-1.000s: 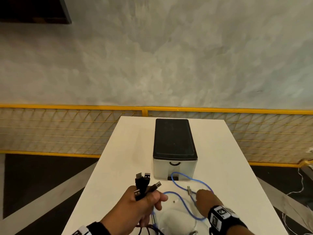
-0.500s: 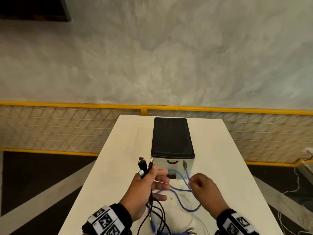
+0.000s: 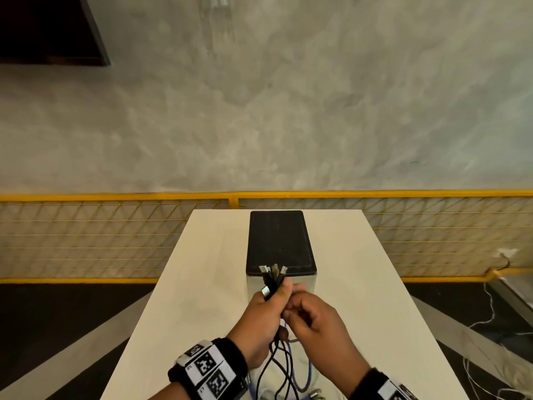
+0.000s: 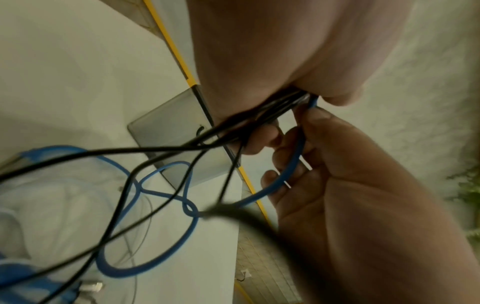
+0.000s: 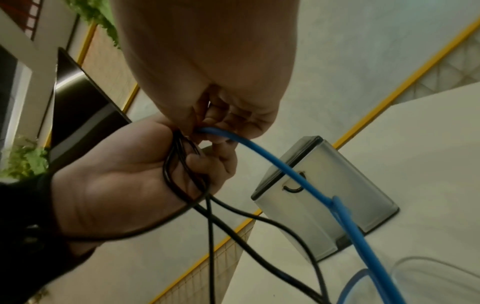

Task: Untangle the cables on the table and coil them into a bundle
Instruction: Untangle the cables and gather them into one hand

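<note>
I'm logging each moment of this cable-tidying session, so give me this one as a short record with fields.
left hand: grips the black cables, connector ends sticking up above the fist
right hand: pinches the blue cable beside the left fist
cable tails: black and blue strands hang to the table, the blue one looped over itself
storage box: black top, translucent front, behind the hands
bundle: not yet coiled

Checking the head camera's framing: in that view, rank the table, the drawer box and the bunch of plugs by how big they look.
1. Table
2. Drawer box
3. Bunch of plugs, gripped in the left hand
</note>
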Demonstrator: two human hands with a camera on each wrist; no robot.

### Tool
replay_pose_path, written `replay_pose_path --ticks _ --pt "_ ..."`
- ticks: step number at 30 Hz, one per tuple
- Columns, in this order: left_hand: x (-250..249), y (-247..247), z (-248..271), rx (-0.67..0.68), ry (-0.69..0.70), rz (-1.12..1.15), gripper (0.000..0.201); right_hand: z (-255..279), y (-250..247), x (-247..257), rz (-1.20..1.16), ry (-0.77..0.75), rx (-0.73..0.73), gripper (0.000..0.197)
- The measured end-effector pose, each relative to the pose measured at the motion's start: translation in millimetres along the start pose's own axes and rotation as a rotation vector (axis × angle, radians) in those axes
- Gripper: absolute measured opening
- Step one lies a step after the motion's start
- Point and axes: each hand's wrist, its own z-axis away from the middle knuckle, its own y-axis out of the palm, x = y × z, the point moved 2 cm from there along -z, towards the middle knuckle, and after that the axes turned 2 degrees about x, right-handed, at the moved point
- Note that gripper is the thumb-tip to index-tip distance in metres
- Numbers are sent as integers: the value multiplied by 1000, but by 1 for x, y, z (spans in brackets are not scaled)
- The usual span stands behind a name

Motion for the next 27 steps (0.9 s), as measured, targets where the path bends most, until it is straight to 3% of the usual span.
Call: replay_pose_path --ticks 6,9,12,16,18,21,23,27 --pt "4 -4 0 -7 -17 8 39 2 5 3 -8 21 27 17" --pt "2 -8 -1 -38 -18 23 39 5 3 -7 39 59 -19 30" --pt "-4 -15 -2 -75 5 47 44 11 0 -20 -25 322 -34 31" --pt "-6 -15 0 -27 41 118 54 16 15 -38 -243 807 197 64" --pt "-5 -13 3 1 58 130 56 11 25 -49 -433 900 183 67" --pt "-2 -14 8 -9 68 55 57 4 33 -51 -789 968 81 45" --pt "3 -19 11 -49 79 14 58 3 30 -49 -854 1022 66 35" --pt "3 -25 19 -26 118 -2 55 -3 28 -45 -992 1103 7 35"
